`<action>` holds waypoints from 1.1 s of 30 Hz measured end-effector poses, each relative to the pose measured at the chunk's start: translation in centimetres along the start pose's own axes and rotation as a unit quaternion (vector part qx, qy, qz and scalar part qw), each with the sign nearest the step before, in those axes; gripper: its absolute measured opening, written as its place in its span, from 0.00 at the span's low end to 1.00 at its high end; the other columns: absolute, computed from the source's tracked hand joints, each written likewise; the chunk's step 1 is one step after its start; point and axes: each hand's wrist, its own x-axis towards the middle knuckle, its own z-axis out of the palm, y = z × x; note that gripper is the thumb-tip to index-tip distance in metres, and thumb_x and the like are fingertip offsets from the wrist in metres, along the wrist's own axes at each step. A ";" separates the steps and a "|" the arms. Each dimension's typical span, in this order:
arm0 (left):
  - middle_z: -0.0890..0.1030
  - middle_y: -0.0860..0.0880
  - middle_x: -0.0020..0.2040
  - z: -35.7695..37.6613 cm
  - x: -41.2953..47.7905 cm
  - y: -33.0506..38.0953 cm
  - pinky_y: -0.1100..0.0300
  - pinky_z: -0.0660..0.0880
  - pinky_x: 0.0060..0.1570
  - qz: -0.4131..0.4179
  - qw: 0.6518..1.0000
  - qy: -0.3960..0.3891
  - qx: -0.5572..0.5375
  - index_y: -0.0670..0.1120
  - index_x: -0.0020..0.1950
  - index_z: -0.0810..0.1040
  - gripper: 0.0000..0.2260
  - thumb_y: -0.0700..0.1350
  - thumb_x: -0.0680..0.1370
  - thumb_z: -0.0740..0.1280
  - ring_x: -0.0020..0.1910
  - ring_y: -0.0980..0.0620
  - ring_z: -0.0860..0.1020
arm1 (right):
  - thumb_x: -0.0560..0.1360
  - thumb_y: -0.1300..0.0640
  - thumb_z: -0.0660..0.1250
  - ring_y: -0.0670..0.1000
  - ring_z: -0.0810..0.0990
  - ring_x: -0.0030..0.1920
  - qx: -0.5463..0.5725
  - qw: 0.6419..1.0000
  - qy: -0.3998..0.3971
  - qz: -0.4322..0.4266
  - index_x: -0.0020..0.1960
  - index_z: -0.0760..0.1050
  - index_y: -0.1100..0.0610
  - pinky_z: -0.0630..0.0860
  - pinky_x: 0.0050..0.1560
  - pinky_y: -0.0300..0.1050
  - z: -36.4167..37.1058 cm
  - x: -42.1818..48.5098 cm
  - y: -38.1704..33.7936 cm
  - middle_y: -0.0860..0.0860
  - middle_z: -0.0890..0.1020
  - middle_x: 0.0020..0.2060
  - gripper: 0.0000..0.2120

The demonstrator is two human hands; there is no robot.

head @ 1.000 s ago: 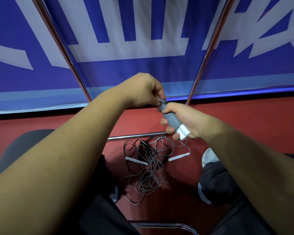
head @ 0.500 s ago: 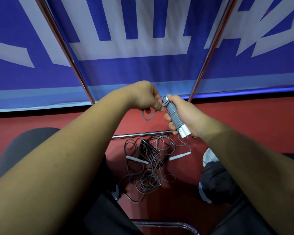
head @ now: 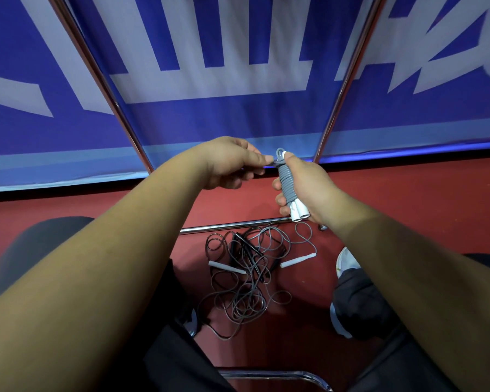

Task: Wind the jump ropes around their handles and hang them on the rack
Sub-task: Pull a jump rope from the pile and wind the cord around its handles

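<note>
Head view: the right hand (head: 304,185) is clenched around a pair of white handles (head: 299,214), held side by side and pointing down. A grey rope (head: 285,183) is coiled tightly round them almost from end to end. This bundle is held in the air, above the far edge of the red floor (head: 408,210) and in front of the blue banner (head: 210,114). The left hand (head: 232,162) pinches the last bit of rope at the top of the bundle, thumb and forefinger touching it, seemingly tucking the tail under a coil.

The rope looks light, thin and springy, so the coils will likely loosen unless the tail is locked. The stiff handles are the safe place to hold, with the palm pressing on the coils as it does now.

On the floor below, between the person's legs, lies a loose pile of ropes (head: 246,292) with two white handles (head: 227,266) and a black one (head: 239,243), not yet wound. The rack's bottom bar (head: 232,226) lies just beyond the pile, and its slanted poles (head: 348,80) rise in front of the banner.
</note>
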 end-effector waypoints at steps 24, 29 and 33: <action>0.83 0.38 0.45 2.5 2.1 -2.5 0.57 0.86 0.42 -0.071 0.975 0.101 -0.187 0.35 0.48 0.81 0.05 0.27 0.78 0.69 0.37 0.48 0.83 | 0.87 0.43 0.60 0.56 0.75 0.24 -0.178 0.979 -0.024 -0.097 0.56 0.72 0.53 0.73 0.28 0.46 1.0 0.1 2.0 0.55 0.80 0.37 0.14; 0.85 0.41 0.48 2.4 2.2 -2.5 0.62 0.84 0.38 -0.064 0.966 0.087 -0.236 0.33 0.59 0.82 0.10 0.27 0.79 0.68 0.39 0.52 0.84 | 0.86 0.39 0.61 0.56 0.76 0.25 -0.161 0.982 0.008 -0.102 0.53 0.72 0.52 0.74 0.28 0.47 0.7 0.4 1.6 0.55 0.80 0.37 0.16; 0.85 0.44 0.48 2.2 1.6 -2.1 0.65 0.82 0.37 -0.038 0.954 0.043 -0.294 0.35 0.63 0.81 0.13 0.28 0.80 0.66 0.41 0.55 0.86 | 0.85 0.37 0.61 0.57 0.77 0.27 -0.148 0.983 0.029 -0.103 0.55 0.73 0.52 0.75 0.28 0.49 0.2 0.5 1.2 0.56 0.81 0.38 0.18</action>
